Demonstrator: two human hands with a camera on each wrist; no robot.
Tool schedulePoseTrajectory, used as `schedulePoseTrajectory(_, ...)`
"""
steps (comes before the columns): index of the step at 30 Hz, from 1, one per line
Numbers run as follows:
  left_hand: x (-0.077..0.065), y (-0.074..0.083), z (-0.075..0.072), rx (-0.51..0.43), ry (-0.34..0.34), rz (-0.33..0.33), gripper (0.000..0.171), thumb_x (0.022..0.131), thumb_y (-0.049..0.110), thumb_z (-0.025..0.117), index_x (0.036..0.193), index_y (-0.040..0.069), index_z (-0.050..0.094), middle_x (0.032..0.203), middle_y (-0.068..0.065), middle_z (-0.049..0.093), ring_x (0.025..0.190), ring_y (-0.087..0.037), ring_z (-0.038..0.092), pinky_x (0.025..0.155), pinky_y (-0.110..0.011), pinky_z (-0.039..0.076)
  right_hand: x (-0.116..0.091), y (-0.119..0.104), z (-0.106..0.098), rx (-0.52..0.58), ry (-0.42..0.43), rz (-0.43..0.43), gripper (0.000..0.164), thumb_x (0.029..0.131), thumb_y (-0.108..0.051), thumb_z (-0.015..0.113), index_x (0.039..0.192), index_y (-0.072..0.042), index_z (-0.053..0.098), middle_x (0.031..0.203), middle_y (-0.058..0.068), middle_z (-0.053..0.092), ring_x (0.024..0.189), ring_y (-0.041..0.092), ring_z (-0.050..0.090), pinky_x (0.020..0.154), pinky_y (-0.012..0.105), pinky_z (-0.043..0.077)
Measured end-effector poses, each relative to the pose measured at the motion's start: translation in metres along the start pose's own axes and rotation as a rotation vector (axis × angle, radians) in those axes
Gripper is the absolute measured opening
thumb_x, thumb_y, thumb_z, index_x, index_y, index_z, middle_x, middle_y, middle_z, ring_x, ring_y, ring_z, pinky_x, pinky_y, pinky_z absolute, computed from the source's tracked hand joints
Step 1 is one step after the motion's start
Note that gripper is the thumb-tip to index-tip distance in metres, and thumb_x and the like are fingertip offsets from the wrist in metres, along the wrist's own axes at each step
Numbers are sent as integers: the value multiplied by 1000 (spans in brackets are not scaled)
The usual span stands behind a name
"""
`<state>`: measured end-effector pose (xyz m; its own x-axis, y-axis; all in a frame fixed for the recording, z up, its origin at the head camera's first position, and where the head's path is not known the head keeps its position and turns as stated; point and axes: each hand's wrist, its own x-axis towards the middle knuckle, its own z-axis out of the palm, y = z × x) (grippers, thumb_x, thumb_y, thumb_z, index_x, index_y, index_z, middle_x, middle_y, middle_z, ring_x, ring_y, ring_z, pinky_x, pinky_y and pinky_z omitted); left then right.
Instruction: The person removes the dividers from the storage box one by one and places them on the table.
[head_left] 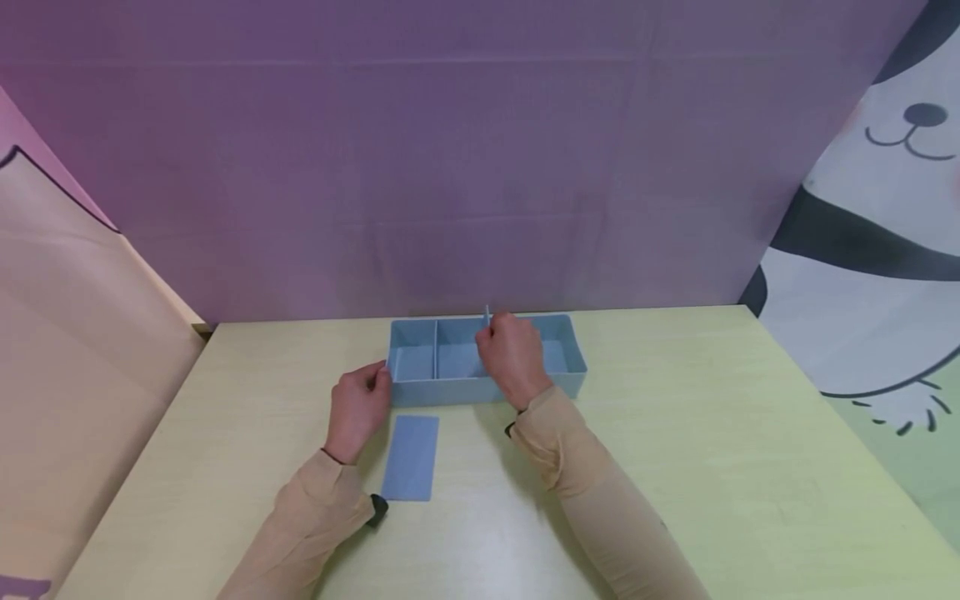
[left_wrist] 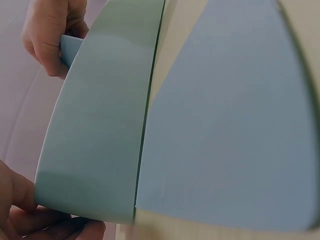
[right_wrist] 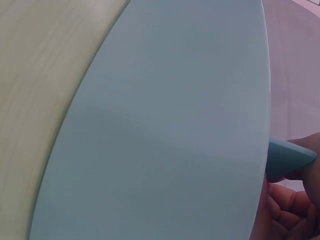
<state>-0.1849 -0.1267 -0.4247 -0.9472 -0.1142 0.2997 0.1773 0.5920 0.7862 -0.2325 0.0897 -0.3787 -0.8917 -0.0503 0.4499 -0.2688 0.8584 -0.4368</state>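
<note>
A long light-blue box (head_left: 450, 392) stands on the table, with one divider (head_left: 436, 350) upright across its left part. My right hand (head_left: 513, 354) is over the middle of the box and pinches a second blue divider (right_wrist: 290, 159) by its upper part. That divider's lower part is hidden behind the front wall in the right wrist view. At the left end, my left hand (head_left: 360, 408) grips the box's front left corner between thumb and fingers, also seen in the left wrist view. In front of the box a flat blue rectangular panel (head_left: 410, 458) lies near my left wrist.
The pale wooden table (head_left: 675, 467) extends on both sides of the box. Close behind the box hangs a purple cloth backdrop (head_left: 465, 167). A printed panda sheet (head_left: 885, 317) hangs at the right, and a beige sheet (head_left: 67, 375) at the left.
</note>
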Motion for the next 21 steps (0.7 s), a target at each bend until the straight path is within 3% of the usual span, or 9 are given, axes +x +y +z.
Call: schedulePoseTrajectory(21,0,1,2,-11,-3,7,29,90,17,45,107,1,62,94,-18,66,75,-19,57,63,-41,48,2,2,-8,34,48,1,32,73,-8,46,44,-15,35,40,-2,26,36,17,28,37,32,21)
